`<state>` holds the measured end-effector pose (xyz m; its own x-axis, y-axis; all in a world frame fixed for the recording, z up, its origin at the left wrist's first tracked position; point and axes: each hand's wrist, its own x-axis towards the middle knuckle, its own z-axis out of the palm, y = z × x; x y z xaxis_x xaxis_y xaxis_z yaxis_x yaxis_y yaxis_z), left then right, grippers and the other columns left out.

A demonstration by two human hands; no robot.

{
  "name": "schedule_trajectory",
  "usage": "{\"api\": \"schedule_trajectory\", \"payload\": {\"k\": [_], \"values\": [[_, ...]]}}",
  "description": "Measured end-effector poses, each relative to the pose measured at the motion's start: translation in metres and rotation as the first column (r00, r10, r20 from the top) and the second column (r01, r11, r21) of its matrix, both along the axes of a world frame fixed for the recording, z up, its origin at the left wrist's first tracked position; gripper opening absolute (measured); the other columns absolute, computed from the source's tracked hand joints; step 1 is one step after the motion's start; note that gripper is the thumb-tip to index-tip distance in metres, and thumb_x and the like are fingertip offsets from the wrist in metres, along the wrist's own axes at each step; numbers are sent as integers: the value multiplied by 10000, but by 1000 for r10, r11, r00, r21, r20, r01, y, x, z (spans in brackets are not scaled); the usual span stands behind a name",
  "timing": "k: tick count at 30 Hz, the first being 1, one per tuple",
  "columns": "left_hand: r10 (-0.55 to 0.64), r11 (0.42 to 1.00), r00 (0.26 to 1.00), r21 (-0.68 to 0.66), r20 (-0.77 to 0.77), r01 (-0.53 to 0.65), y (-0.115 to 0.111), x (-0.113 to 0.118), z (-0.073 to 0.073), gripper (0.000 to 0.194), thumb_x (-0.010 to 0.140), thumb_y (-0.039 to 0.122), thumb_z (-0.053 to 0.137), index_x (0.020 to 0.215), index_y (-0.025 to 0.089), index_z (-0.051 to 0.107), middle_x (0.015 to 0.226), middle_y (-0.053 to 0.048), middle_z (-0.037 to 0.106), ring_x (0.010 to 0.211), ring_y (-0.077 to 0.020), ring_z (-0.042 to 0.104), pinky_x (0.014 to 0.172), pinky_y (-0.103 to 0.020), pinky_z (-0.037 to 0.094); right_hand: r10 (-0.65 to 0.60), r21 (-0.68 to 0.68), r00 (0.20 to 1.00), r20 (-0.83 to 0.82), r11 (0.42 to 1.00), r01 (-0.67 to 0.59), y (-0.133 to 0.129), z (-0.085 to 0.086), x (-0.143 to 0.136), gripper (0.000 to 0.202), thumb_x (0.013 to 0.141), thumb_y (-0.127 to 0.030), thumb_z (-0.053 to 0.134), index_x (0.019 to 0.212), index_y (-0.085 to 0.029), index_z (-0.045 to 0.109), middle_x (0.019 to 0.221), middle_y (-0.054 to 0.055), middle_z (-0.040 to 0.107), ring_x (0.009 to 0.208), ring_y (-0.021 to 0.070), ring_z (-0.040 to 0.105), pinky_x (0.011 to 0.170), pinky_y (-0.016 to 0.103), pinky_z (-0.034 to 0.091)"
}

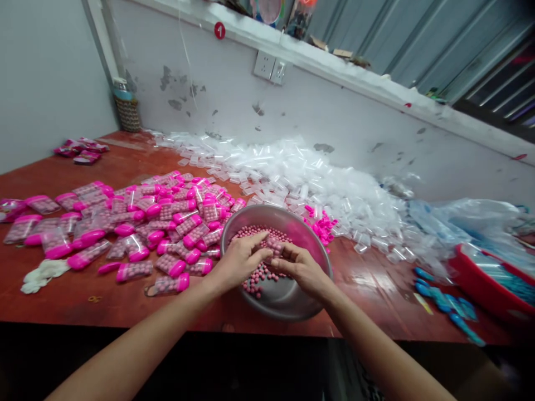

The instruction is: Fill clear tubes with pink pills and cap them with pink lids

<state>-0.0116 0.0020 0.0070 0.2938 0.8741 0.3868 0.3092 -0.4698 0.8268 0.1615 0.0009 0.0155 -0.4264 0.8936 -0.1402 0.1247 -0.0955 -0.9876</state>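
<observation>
A metal bowl (pixel 284 309) stands at the table's front edge with many small pink balls (pixel 261 273) in it, mostly in its left half. Over the bowl, my left hand (pixel 242 259) and my right hand (pixel 298 267) hold a small clear container (pixel 275 248) between them, with pink balls visible in it. The fingers of both hands are closed on its sides. Filled containers with bright pink caps (pixel 179 217) lie piled to the left of the bowl. Loose bright pink caps (pixel 321 225) lie behind its right rim.
Clear containers (pixel 292 167) are heaped along the wall. At right are a red basin (pixel 485 289), blue filled containers (pixel 443 301) and plastic bags (pixel 468 217). White gloves (pixel 44 274) lie at left. A woven-covered bottle (pixel 126 108) stands in the back left corner.
</observation>
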Motion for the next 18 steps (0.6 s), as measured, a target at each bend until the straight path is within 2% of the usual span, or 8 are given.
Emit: {"api": "schedule_trajectory", "payload": {"k": [2,4,7,10,13,15,18], "values": [[-125,983,984,-120,127,140,3,7,3,268,776,218,528,1015,144,624,971,-66,669,901,-198,600,818,-289,452,-36,18,999,-21,999,37,-4,-1,7,253,687,-280,658,877,-157,546,767,-8,583,668,102,559,632,242,455],[-208,941,946,-213,250,263,6,14,2,199,763,199,530,903,123,649,842,-49,672,776,-175,608,709,-258,469,-59,73,998,31,996,56,-7,-3,16,245,680,-305,666,827,-161,534,709,-15,578,643,116,573,610,254,470],[-230,893,912,-298,340,336,10,21,-2,193,755,213,544,876,104,648,787,-44,655,702,-152,589,635,-234,456,-140,292,974,179,953,84,-8,-1,30,279,721,-334,631,935,-184,534,794,13,605,695,139,593,621,264,485],[-263,881,914,-310,310,359,10,23,-2,237,753,229,560,937,113,653,846,-49,660,773,-163,587,705,-248,452,-144,567,954,264,823,-33,-6,6,42,273,823,-281,515,1090,-223,527,1001,48,599,873,147,579,771,284,464],[-294,849,913,-362,282,385,8,21,3,282,750,235,567,994,121,649,886,-56,670,843,-190,591,763,-273,457,-81,705,939,333,683,-192,-7,13,47,248,868,-213,436,1081,-226,563,1037,53,592,981,142,537,863,286,417],[-305,821,918,-418,253,388,7,20,6,304,750,254,573,1021,135,644,894,-56,676,854,-203,598,763,-284,470,-75,728,925,372,641,-241,-10,15,47,250,871,-199,427,1080,-212,563,1023,60,594,981,141,531,860,279,416],[-320,793,930,-486,183,368,7,17,6,324,754,301,581,1044,169,639,956,-58,674,890,-225,604,775,-302,485,-61,700,899,434,650,-294,-15,16,48,247,847,-191,470,1082,-178,545,994,64,605,947,143,540,839,267,419]]}}
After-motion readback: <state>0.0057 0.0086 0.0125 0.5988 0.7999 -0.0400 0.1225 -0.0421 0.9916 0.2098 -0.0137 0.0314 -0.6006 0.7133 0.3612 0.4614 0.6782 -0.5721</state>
